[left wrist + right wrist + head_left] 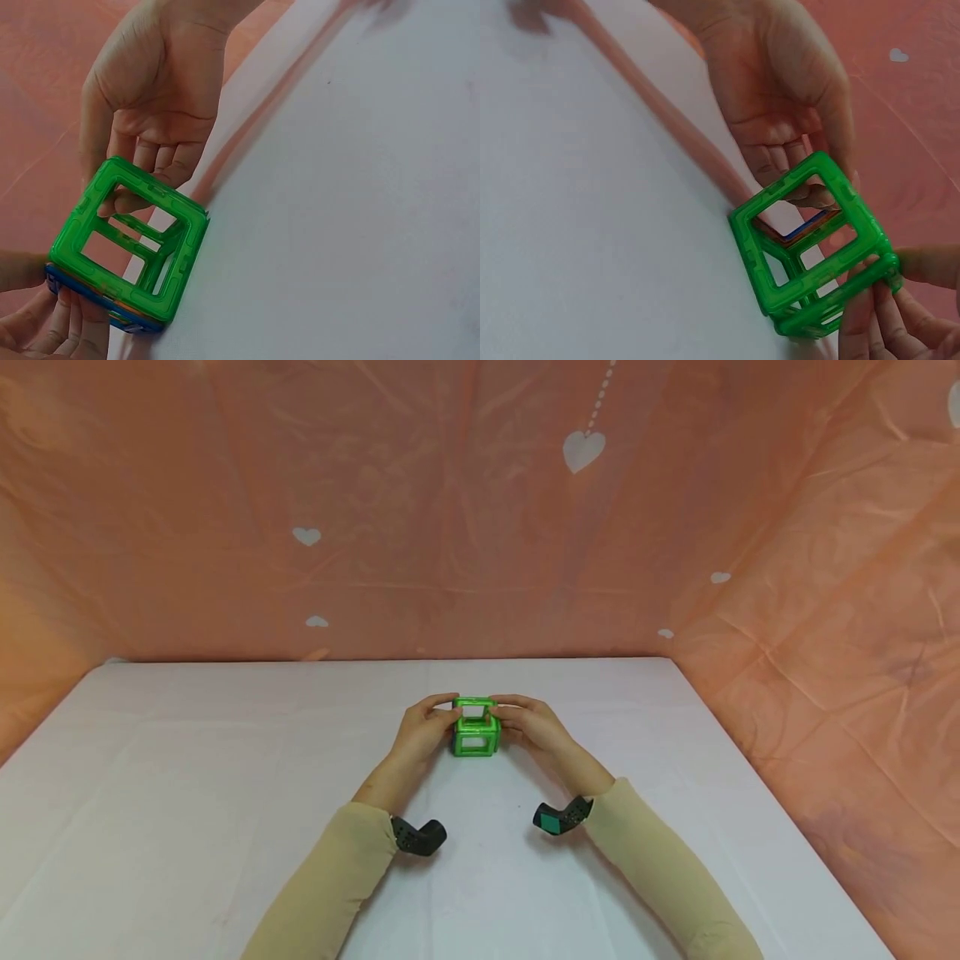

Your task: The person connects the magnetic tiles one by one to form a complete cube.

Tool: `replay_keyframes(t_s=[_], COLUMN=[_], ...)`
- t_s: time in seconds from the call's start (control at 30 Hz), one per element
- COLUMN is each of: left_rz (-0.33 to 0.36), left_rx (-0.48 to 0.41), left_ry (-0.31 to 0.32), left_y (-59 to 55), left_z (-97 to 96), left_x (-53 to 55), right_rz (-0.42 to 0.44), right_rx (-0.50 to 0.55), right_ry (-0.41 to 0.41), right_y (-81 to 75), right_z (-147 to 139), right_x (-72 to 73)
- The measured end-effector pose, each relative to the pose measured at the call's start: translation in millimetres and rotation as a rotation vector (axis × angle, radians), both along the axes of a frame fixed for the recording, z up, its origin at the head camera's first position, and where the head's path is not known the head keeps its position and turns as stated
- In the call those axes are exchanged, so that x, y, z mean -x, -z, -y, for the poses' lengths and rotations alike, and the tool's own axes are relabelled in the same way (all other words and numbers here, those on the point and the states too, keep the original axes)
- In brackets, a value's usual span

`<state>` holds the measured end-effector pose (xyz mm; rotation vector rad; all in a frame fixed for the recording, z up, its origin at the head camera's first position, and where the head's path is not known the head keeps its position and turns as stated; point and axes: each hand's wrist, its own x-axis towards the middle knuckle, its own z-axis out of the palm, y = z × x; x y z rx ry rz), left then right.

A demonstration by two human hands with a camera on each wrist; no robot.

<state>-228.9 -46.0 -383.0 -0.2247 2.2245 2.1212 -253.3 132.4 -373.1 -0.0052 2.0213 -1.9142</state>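
Observation:
Between both hands, a cube of green square magnetic tiles [476,754] stands on the white cloth, its open frames showing through to the inside. My left hand [420,731] grips its left side, thumb toward the top and fingers along the wall. That wall includes a blue tile [135,325], with a line of orange beside it. On the opposite side, my right hand [534,727] pinches a green tile [836,297] between thumb and fingers. In the right wrist view, this tile tilts slightly off the cube's edge, with a narrow gap along it.
A white cloth [225,760] covers the table. Orange sheeting [465,527] with white hearts hangs behind it and along the sides. Each wrist carries a black camera mount, the left one [420,837] and the right one [562,817] both standing low over the cloth.

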Motion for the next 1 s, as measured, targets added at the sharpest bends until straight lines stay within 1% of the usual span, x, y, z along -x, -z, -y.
replay_keyframes(t_s=[0.17,0.3,0.4,0.5,0.57,0.73,1.0], left_rz=[-0.004,-0.001,0.006,0.018,0.032,0.052,0.033], left_rx=[0.013,0.037,0.050,0.064,0.072,0.059,0.055], left_ry=[0.007,0.008,0.014,0.023,0.032,0.049,0.056], left_y=[-0.1,0.1,0.4,1.2,1.0,0.3,0.4], left_z=[0.6,0.8,1.8,3.9,5.1,6.6,7.3], left_x=[-1.5,-2.4,-2.5,-2.3,-2.3,-2.9,-4.8], right_rz=[-0.039,-0.070,-0.062,-0.043,-0.048,-0.061,-0.098], right_rx=[-0.030,-0.057,-0.038,0.002,0.016,0.059,0.100], right_ry=[0.009,-0.007,-0.040,-0.075,-0.095,-0.113,-0.140], right_y=[0.4,1.0,1.7,2.3,2.7,3.9,6.8], right_z=[1.6,1.0,-0.9,-3.2,-4.6,-6.2,-7.7], right_x=[-1.1,-3.7,-5.9,-7.6,-8.2,-8.6,-9.0])
